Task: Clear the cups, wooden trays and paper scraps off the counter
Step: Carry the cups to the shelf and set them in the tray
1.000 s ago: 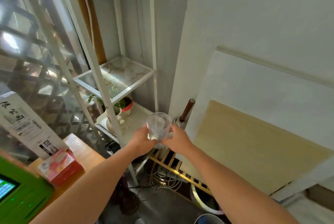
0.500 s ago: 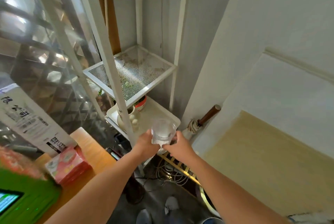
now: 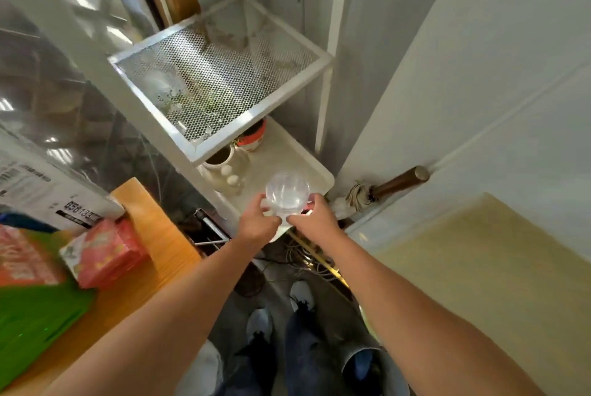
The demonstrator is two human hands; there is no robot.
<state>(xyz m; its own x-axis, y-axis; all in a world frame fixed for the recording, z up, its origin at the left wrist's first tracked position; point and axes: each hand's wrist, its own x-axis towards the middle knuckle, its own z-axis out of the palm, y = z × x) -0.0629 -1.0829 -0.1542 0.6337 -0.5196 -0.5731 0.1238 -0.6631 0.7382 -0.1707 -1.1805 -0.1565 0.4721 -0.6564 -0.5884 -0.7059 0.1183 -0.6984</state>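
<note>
A clear plastic cup (image 3: 287, 194) is held upright between both hands, seen from above. My left hand (image 3: 258, 223) grips its left side and my right hand (image 3: 315, 219) grips its right side. The cup hangs just over the front edge of a white lower shelf (image 3: 315, 168) of a metal rack. The wooden counter (image 3: 153, 235) lies to the left, behind my left arm.
A white mesh shelf (image 3: 220, 72) juts out above the lower one. Two small pots (image 3: 236, 149) stand on the lower shelf. A red box (image 3: 105, 251) and a green device (image 3: 38, 322) sit on the counter. A brown-handled mop (image 3: 383, 187) leans at the wall; cables and my feet (image 3: 281, 309) are below.
The view has tilted downward and both hands have lowered the cup toward the lower shelf. Their grip on the cup is unchanged.
</note>
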